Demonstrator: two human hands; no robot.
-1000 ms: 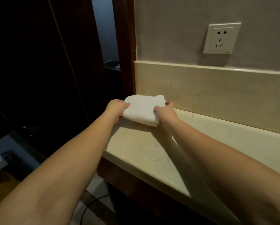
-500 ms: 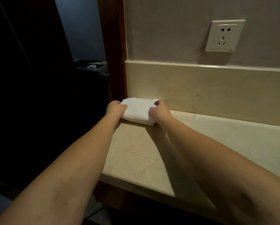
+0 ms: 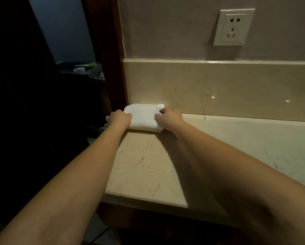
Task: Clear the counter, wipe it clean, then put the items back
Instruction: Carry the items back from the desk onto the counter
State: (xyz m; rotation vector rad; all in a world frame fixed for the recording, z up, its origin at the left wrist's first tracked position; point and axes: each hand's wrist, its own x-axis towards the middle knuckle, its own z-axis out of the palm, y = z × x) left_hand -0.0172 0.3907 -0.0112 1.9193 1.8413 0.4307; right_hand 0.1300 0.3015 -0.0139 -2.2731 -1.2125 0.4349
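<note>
A folded white towel (image 3: 143, 118) lies on the beige marble counter (image 3: 148, 167) in its far left corner, against the backsplash. My left hand (image 3: 119, 118) grips the towel's left edge, at the counter's left end. My right hand (image 3: 168, 118) grips its right edge, with the thumb on top. Both arms reach forward across the counter.
A beige backsplash (image 3: 219, 89) runs along the back, with a white wall socket (image 3: 234, 26) above it. A dark wooden door frame (image 3: 116, 55) stands left of the counter. Beyond it, a dark cart (image 3: 82, 71) holds small items.
Both hands have carried the towel from just above the counter down into the far left corner, where it now lies flat. The view has shifted right.
</note>
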